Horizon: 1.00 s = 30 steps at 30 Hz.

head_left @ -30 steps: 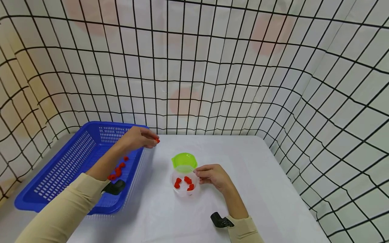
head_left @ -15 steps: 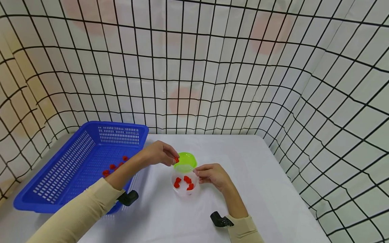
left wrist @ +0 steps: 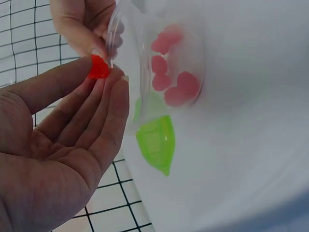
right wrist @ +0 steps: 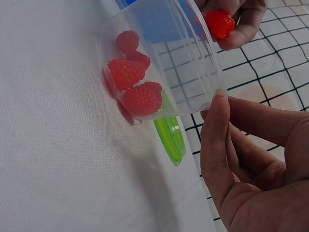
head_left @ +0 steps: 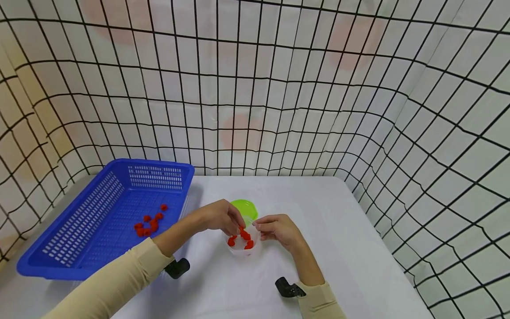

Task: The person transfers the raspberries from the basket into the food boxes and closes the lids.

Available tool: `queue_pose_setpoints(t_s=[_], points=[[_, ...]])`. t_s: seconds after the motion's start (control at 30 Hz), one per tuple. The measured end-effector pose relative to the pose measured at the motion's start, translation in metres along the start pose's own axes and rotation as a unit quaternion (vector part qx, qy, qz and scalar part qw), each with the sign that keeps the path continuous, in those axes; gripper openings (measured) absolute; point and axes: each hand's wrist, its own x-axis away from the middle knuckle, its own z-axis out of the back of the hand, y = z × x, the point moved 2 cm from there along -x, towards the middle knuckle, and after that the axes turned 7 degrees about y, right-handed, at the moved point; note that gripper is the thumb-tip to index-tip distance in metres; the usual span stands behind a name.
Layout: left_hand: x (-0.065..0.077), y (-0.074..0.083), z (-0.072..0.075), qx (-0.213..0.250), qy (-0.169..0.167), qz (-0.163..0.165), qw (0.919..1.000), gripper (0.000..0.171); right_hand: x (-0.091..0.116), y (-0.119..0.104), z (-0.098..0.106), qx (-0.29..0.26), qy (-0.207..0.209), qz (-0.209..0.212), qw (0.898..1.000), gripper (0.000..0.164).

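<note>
Between thumb and fingertips, my left hand [head_left: 224, 217] pinches a red raspberry [left wrist: 98, 67] at the mouth of a round clear plastic tub [head_left: 241, 251]. My right hand [head_left: 282, 231] grips the tub's rim at its right side, thumb and fingers pinching the edge. Several raspberries [right wrist: 142, 99] lie at the bottom of the tub, which stands on the white table. A bright green lid [head_left: 245, 207] with a small tab lies just behind the tub, partly hidden by it and by my left hand.
On the left stands a blue perforated basket [head_left: 44, 271] with several loose raspberries [head_left: 153, 225] on its floor. Black wire mesh [head_left: 255, 106] against a white sheet encloses the back and sides of the white table [head_left: 358, 274].
My left hand has moved right and down from the blue basket's edge to the tub, carrying the raspberry. My right hand and the tub have stayed in place.
</note>
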Motion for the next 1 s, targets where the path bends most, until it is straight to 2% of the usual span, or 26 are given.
queue_pose_setpoints(t_s=[0.27,0.57,1.0], points=[[0.001,-0.004,-0.009,-0.028,-0.006,0.0,0.9996,0.018,-0.001,0.0,0.0,0.0,-0.007,0.003,1.0,0.029],[0.002,-0.001,-0.014,-0.061,-0.018,0.011,0.9979,0.015,0.0,0.0,0.0,-0.001,-0.011,0.006,1.0,0.031],[-0.001,-0.003,-0.013,-0.053,-0.046,0.007,0.9975,0.015,0.0,0.0,0.0,-0.002,-0.007,-0.004,1.0,0.03]])
